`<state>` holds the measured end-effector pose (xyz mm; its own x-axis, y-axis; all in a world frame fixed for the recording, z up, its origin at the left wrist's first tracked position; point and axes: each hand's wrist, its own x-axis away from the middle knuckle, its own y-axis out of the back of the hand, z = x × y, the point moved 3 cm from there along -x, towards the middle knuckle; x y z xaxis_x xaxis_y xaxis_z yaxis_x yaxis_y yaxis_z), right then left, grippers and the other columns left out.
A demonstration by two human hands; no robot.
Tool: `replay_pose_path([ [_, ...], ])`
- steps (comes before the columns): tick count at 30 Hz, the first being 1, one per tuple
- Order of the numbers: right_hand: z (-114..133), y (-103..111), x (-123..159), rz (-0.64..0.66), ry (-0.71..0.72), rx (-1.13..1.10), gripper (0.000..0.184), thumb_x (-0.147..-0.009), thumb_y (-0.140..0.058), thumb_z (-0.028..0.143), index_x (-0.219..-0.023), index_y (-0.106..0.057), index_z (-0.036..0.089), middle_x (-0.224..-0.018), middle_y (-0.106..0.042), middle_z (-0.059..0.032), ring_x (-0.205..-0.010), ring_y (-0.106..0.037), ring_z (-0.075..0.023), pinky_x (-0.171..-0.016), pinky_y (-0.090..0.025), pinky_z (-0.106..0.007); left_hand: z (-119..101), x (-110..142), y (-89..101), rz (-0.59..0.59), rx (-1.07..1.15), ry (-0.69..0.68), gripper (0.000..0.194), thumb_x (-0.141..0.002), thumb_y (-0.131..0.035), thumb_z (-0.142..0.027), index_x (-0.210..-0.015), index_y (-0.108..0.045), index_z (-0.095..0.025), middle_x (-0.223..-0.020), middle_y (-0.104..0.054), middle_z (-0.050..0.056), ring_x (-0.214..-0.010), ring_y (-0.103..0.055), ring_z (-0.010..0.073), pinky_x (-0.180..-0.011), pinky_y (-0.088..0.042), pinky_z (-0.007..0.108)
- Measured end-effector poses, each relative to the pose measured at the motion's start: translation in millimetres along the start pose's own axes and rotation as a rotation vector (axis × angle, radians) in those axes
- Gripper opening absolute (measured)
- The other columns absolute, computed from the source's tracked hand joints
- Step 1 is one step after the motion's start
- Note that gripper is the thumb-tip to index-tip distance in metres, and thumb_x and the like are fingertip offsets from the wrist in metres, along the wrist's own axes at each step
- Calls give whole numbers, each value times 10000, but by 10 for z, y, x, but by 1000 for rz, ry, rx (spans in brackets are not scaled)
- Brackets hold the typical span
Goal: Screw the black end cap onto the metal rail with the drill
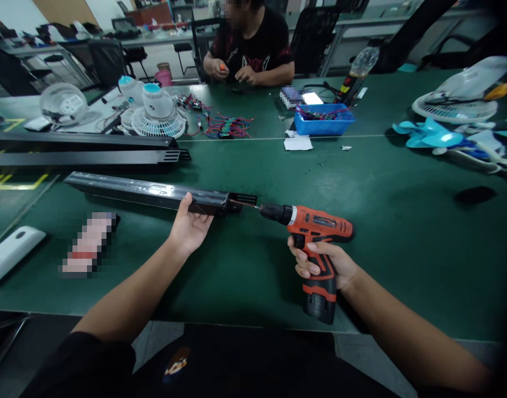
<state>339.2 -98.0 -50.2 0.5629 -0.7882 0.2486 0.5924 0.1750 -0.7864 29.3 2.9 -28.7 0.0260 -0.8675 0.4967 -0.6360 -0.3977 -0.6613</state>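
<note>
My left hand grips a long black metal bar near its right end, thumb on top and fingers underneath. The bar lies at a slight slant across the green table. In my right hand is an orange and black cordless drill, held by its handle with a finger near the trigger. Its thin long bit points left and reaches the bar's right end. Whether the tip is inside a hole there cannot be made out. Slotted black tabs stick out beyond that end.
More black bars lie behind at left. A phone and a white device are at front left. Fan parts, wires and a blue bin stand farther back. Blue fan blades lie right. A person sits opposite.
</note>
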Motion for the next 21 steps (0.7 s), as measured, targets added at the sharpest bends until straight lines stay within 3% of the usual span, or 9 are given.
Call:
replay_pose_path([
  [3,5,6,9,-32,3,-1,248,-856,-798,254,-1066,-712,152,-750,-636,28,-453,-458,-49,-555,-524,-238,-2,23,-19,-12,-19,-11,437,-982,-705,-392,-1333,-673,-133,-1114,-807,110,-1021,-780,226,-1022,-589,317],
  [7,2,40,20,-66,-12,14,195,-862,-804,311,-890,-690,156,-732,-610,25,-468,-459,-53,-558,-530,-239,-2,14,-12,-10,0,-8,420,-982,-704,-385,-1321,-679,-138,-1102,-808,107,-1005,-783,227,-1009,-595,324],
  [12,17,27,25,-86,27,49,299,-854,-790,274,-1128,-701,194,-882,-710,-7,-476,-501,-53,-554,-550,-251,-7,-2,2,0,23,6,426,-979,-712,-374,-1332,-671,-137,-1091,-812,106,-1011,-783,231,-1026,-591,334],
  [21,35,15,31,-83,47,104,355,-868,-768,293,-1204,-707,195,-958,-760,-42,-499,-566,-70,-568,-571,-275,-4,-14,10,1,13,-6,486,-965,-731,-380,-1366,-654,-117,-1095,-808,113,-988,-785,233,-985,-611,333],
])
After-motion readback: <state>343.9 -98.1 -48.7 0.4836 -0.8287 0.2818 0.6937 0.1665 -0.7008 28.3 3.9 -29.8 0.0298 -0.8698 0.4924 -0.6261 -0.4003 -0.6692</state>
